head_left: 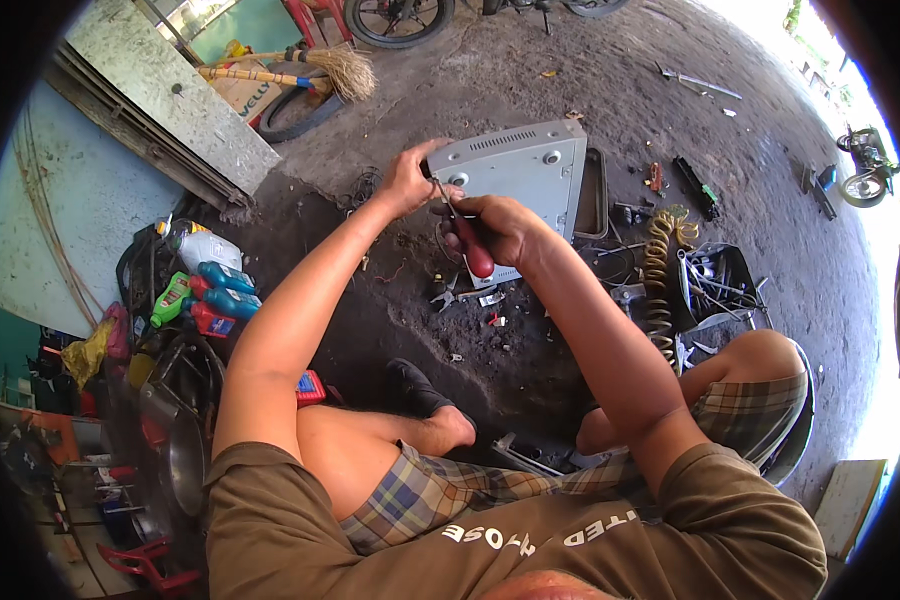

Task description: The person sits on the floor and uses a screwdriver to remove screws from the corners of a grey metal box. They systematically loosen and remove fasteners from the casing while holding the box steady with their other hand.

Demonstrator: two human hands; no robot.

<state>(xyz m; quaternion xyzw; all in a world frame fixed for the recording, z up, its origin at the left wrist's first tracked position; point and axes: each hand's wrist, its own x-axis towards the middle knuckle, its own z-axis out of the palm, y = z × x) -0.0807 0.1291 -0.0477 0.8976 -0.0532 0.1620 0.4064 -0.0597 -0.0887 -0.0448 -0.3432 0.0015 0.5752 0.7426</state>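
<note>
The right hand (500, 228) grips a red-handled screwdriver (467, 240), tip at the near corner of the grey metal box (518, 170) propped on the concrete floor (570, 80); the left hand (410, 180) pinches that corner. A slip could jab those fingers.

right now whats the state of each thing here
grey box: tilted up, held at its corner by the left hand
screwdriver: gripped in the right hand, tip at the box corner
broom: lying flat
yellow coiled hose: lying slack
</note>
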